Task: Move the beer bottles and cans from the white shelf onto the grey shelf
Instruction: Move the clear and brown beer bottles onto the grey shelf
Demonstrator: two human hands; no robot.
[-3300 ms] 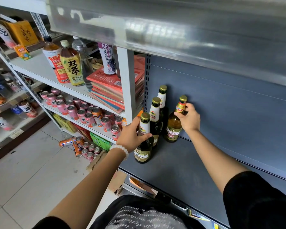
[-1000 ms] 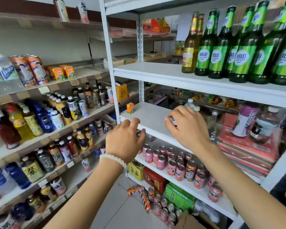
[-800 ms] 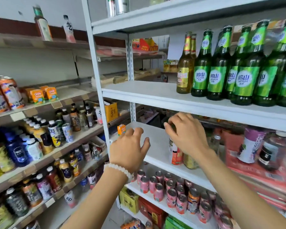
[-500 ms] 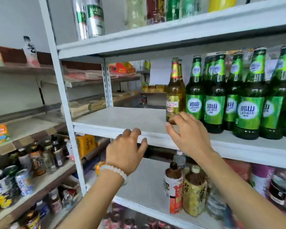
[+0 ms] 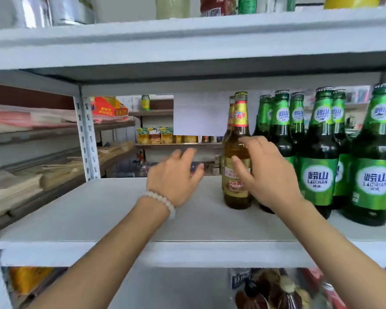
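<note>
Fingers (image 5: 243, 170) of my right hand (image 5: 270, 175) are spreading, empty, against the amber bottle (image 5: 236, 157); green bottles (image 5: 319, 152) are crowding at three o'clock; my left hand (image 5: 174, 175) is hovering open.

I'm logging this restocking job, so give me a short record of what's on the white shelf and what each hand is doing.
shelf: white shelf, left part bare
amber bottles: two gold-labelled amber bottles, one behind the other, upright
green bottles: group of green bottles to their right, upright
right hand: right hand open, fingers curled at the front amber bottle, grip not closed
left hand: left hand open, above the shelf, touching no bottle
wrist: white bead bracelet on the left wrist
</note>
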